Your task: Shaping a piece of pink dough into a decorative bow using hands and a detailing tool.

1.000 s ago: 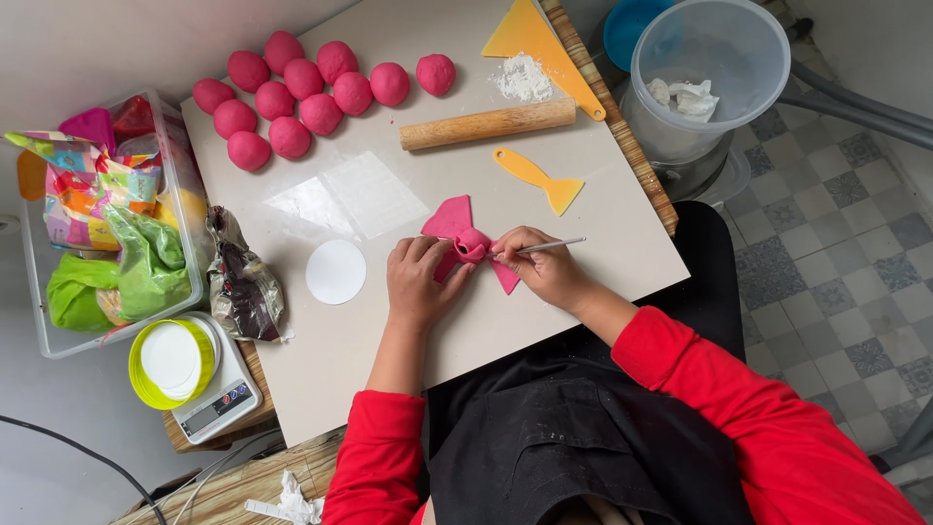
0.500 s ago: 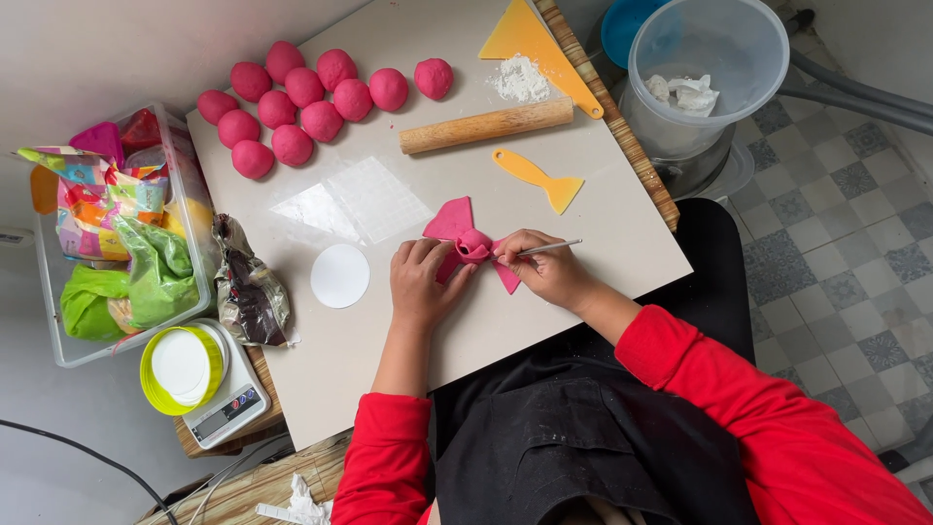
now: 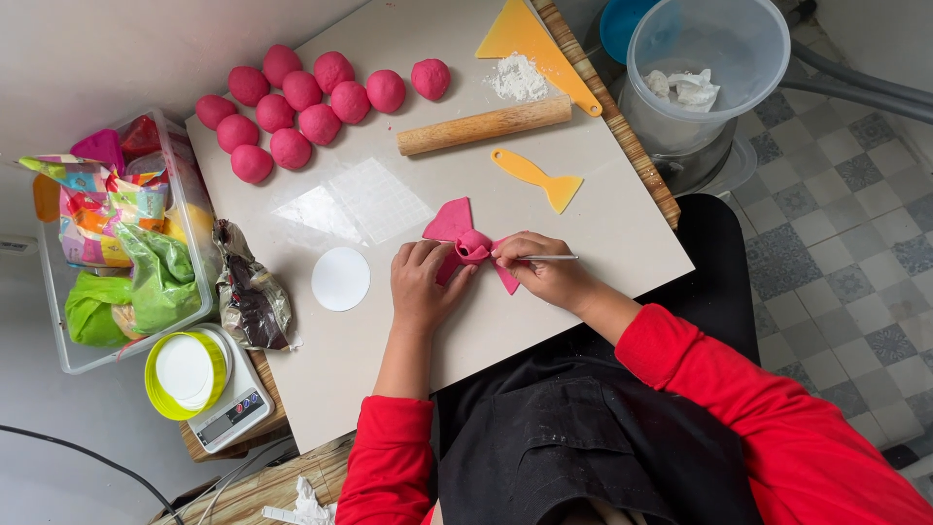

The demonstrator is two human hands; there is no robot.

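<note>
A pink bow-shaped piece of soft paste lies on the white work board. My left hand rests on its lower left part, fingers pressing beside the knot. My right hand holds a thin metal tool like a pen, its tip at the bow's knot. Part of the bow is hidden under both hands.
Several pink balls lie at the far left. A wooden rolling pin, yellow scraper, small yellow spatula, white powder, white disc, dark bag, clear bin, scale and bucket surround it.
Both hands stay on the bow with only slight finger shifts. The view has drifted a little.
</note>
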